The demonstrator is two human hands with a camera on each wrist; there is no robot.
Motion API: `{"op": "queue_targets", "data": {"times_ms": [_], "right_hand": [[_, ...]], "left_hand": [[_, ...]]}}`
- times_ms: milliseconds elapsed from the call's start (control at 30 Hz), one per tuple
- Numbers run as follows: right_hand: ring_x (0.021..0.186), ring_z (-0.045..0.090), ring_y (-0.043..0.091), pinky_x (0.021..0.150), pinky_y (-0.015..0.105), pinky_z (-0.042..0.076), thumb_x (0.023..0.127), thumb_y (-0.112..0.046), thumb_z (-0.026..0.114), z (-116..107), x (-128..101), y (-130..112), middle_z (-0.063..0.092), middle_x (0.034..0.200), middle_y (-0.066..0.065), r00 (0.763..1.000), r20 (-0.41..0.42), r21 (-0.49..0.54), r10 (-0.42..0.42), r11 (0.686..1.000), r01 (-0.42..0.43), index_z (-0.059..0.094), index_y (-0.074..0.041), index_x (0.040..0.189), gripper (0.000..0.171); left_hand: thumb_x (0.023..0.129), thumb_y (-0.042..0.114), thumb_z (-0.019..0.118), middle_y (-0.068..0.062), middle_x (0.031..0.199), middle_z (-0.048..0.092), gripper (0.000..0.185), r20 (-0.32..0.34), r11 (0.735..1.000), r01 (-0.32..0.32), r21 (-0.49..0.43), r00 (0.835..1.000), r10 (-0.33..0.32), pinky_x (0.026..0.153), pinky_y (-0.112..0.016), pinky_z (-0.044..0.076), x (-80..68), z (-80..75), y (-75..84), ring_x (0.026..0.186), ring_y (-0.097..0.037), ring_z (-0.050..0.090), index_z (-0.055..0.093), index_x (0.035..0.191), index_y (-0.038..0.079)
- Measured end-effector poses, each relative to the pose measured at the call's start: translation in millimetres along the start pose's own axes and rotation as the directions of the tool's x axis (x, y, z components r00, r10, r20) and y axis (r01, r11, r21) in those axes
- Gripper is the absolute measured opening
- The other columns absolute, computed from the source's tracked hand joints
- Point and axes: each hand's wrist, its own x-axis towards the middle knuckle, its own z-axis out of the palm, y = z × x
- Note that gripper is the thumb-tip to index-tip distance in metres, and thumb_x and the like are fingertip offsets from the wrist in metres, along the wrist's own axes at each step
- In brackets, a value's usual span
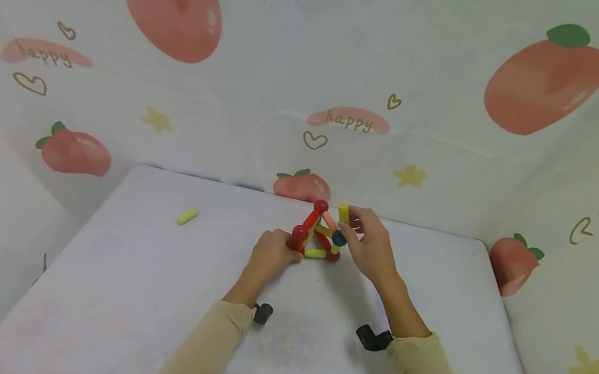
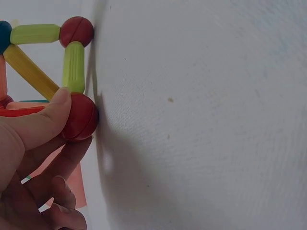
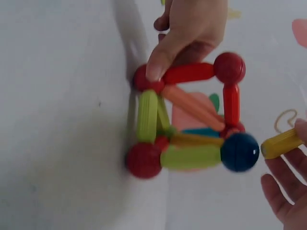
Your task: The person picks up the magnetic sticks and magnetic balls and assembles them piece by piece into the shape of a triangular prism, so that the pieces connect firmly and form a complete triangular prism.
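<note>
A small frame of coloured rods and balls point(image 1: 318, 234) stands on the white table point(image 1: 146, 293). My left hand point(image 1: 283, 250) grips a red corner ball point(image 2: 79, 117) at the frame's near left, thumb on top; the right wrist view shows the same thumb on that red ball point(image 3: 141, 79). My right hand point(image 1: 350, 225) pinches a short yellow rod point(image 1: 344, 213) just above the frame's blue ball point(image 3: 239, 152). In the right wrist view that yellow rod point(image 3: 282, 143) ends close beside the blue ball; I cannot tell whether they touch.
A loose yellow-green rod point(image 1: 187, 216) lies on the table to the far left. Cloth printed with peaches and hearts point(image 1: 352, 60) walls in the table at the back and both sides.
</note>
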Motion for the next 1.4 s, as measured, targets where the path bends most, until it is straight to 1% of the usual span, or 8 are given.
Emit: {"op": "queue_targets", "data": {"times_ms": [100, 233, 367, 467, 700, 867, 1133, 1400], "right_hand": [[0.098, 0.070, 0.026, 0.084, 0.043, 0.062, 0.096, -0.014, 0.071, 9, 3, -8, 0.068, 0.113, 0.010, 1.000, -0.017, 0.055, -0.009, 0.998, 0.010, 0.061, -0.008, 0.130, 0.037], [0.100, 0.069, 0.024, 0.086, 0.045, 0.061, 0.096, -0.014, 0.071, 21, 4, -10, 0.070, 0.114, 0.008, 1.000, 0.023, 0.088, -0.006, 0.996, 0.004, 0.061, -0.010, 0.130, 0.036], [0.106, 0.061, 0.026, 0.090, 0.043, 0.059, 0.092, -0.016, 0.076, 31, 3, -3, 0.068, 0.113, 0.009, 0.997, 0.070, 0.006, -0.036, 0.999, 0.035, 0.066, -0.009, 0.125, 0.035], [0.113, 0.054, 0.030, 0.090, 0.043, 0.057, 0.090, -0.022, 0.079, 37, 0, 3, 0.064, 0.120, 0.012, 0.995, 0.081, -0.101, -0.057, 0.993, 0.066, 0.070, -0.006, 0.120, 0.036], [0.124, 0.046, 0.041, 0.098, 0.054, 0.051, 0.084, -0.026, 0.084, 43, -8, 17, 0.054, 0.139, 0.018, 0.995, 0.090, -0.244, -0.049, 0.967, 0.070, 0.076, -0.014, 0.110, 0.030], [0.124, 0.048, 0.042, 0.099, 0.055, 0.048, 0.081, -0.027, 0.087, 44, -10, 18, 0.054, 0.142, 0.019, 0.993, 0.087, -0.297, -0.083, 0.949, 0.106, 0.078, -0.018, 0.108, 0.030], [0.123, 0.050, 0.040, 0.095, 0.055, 0.050, 0.079, -0.032, 0.088, 50, -10, 16, 0.054, 0.145, 0.016, 0.986, 0.149, -0.404, -0.079, 0.905, 0.134, 0.078, -0.021, 0.097, 0.023], [0.122, 0.050, 0.040, 0.095, 0.053, 0.050, 0.081, -0.032, 0.087, 55, -9, 16, 0.053, 0.146, 0.017, 0.989, 0.138, -0.425, -0.059, 0.898, 0.113, 0.078, -0.021, 0.097, 0.021]], "left_hand": [[0.085, 0.022, 0.084, -0.007, 0.096, 0.079, 0.030, 0.010, 1.000, 0.014, -0.004, 1.000, -0.014, 0.095, -0.044, 0.056, -0.2, -1.1, 0.5, 0.095, -0.022, 0.069, 0.078, 0.108, 0.005], [0.085, 0.023, 0.084, -0.006, 0.096, 0.079, 0.029, 0.010, 1.000, 0.017, -0.008, 1.000, -0.017, 0.095, -0.043, 0.056, -0.8, -2.6, 1.3, 0.094, -0.022, 0.069, 0.078, 0.107, 0.006], [0.084, 0.022, 0.084, -0.007, 0.094, 0.079, 0.028, 0.006, 1.000, 0.006, 0.007, 1.000, -0.006, 0.094, -0.042, 0.057, -1.1, -2.9, 2.5, 0.092, -0.022, 0.069, 0.078, 0.106, 0.005], [0.084, 0.023, 0.084, -0.007, 0.095, 0.079, 0.029, 0.010, 1.000, 0.004, 0.014, 1.000, -0.004, 0.094, -0.042, 0.057, -1.3, -3.0, 3.2, 0.093, -0.023, 0.069, 0.078, 0.107, 0.005], [0.085, 0.021, 0.084, -0.008, 0.096, 0.079, 0.029, 0.017, 1.000, -0.010, -0.005, 1.000, 0.010, 0.094, -0.044, 0.056, -1.7, -3.1, 2.4, 0.094, -0.023, 0.070, 0.078, 0.107, 0.004], [0.085, 0.021, 0.083, -0.007, 0.095, 0.079, 0.026, 0.015, 1.000, 0.000, -0.003, 1.000, 0.000, 0.091, -0.043, 0.056, -1.3, -2.9, 2.5, 0.092, -0.022, 0.069, 0.078, 0.105, 0.005], [0.085, 0.022, 0.083, -0.007, 0.097, 0.079, 0.028, 0.014, 1.000, 0.004, 0.009, 1.000, -0.004, 0.091, -0.043, 0.057, -1.8, -1.6, 3.3, 0.093, -0.022, 0.069, 0.078, 0.107, 0.005], [0.084, 0.023, 0.084, -0.005, 0.092, 0.079, 0.023, -0.006, 1.000, 0.003, 0.028, 1.000, -0.003, 0.086, -0.042, 0.056, -1.2, -1.0, 2.8, 0.090, -0.022, 0.069, 0.079, 0.101, 0.007]]}}
